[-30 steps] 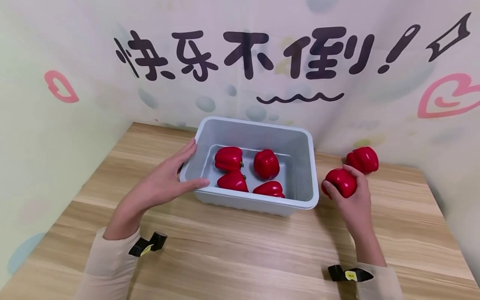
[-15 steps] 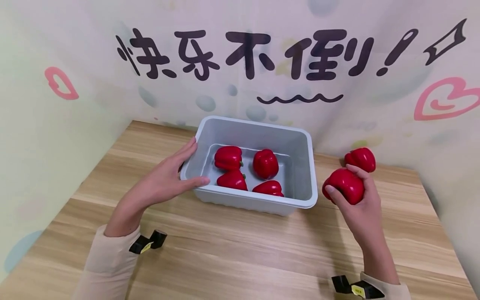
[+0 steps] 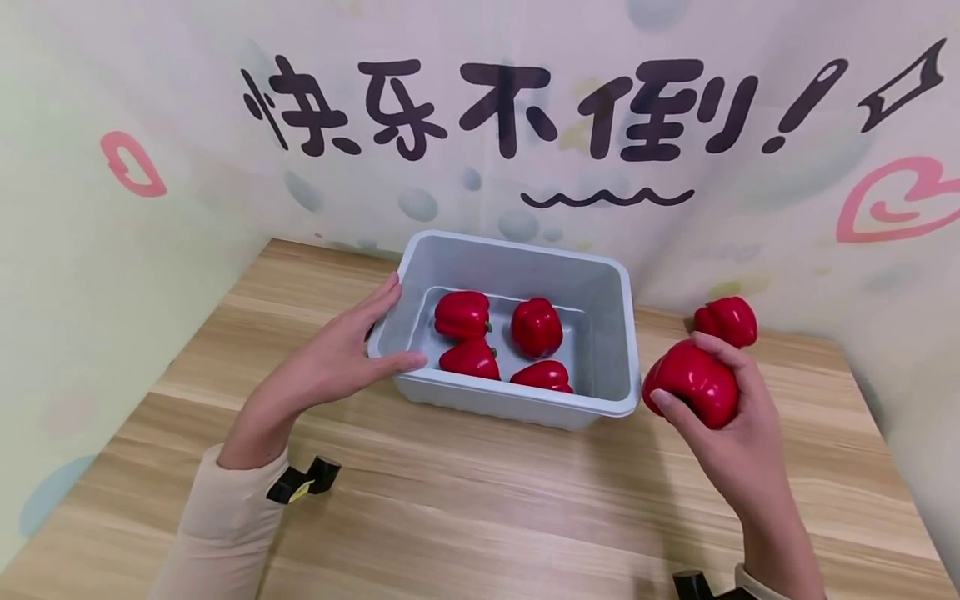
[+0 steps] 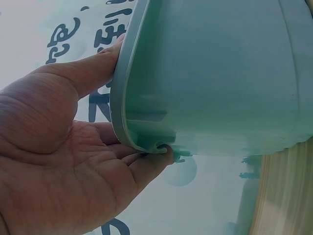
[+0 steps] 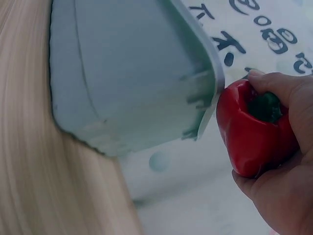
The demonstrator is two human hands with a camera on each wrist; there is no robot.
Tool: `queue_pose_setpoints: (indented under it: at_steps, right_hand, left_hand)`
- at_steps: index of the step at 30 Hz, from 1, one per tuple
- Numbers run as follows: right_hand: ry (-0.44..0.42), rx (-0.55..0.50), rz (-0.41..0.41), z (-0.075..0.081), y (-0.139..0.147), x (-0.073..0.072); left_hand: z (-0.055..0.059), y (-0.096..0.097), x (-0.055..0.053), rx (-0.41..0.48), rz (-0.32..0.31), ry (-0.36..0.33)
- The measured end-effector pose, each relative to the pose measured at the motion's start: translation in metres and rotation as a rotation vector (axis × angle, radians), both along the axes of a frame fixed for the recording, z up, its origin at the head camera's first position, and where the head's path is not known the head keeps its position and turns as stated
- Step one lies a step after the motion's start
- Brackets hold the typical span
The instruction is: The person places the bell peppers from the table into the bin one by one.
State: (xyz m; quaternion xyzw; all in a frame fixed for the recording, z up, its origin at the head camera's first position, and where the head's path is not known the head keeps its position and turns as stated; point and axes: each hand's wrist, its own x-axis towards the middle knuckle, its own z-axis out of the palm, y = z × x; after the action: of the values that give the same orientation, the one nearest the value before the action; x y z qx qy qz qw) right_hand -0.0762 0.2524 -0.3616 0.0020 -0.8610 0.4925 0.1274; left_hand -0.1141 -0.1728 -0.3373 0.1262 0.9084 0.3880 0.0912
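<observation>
In the head view my right hand [image 3: 738,433] holds a red bell pepper [image 3: 693,387] to the right of a grey plastic bin [image 3: 517,408]. The right wrist view shows this pepper's green stem [image 5: 266,106], with thumb and fingers gripping either side and the pepper close to the bin's rim. My left hand [image 3: 337,354] grips the bin's left front corner. Its thumb lies over the front rim, and the left wrist view has a fingertip [image 4: 166,154] hooked under the rim. Inside the bin lie several red bell peppers [image 3: 536,327].
One more red bell pepper [image 3: 727,321] sits on the wooden table [image 3: 480,508] at the back right, behind my right hand. A printed cloth wall [image 3: 450,192] rises directly behind the bin and along the left side.
My right hand has lifted the pepper up and toward me, so it looks larger and farther from the one behind. The left hand keeps its place on the bin.
</observation>
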Motion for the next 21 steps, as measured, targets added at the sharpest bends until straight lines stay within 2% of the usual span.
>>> queue_pose_setpoints:
  at_steps: [9, 21]
  right_hand:
    - [0.082, -0.008, 0.064, 0.012, -0.015, 0.006]
    - [0.28, 0.049, 0.178, 0.004, -0.027, 0.004]
  left_hand:
    - [0.001, 0.0, 0.001, 0.005, 0.003, 0.001]
    - [0.0, 0.0, 0.001, 0.0, 0.006, -0.003]
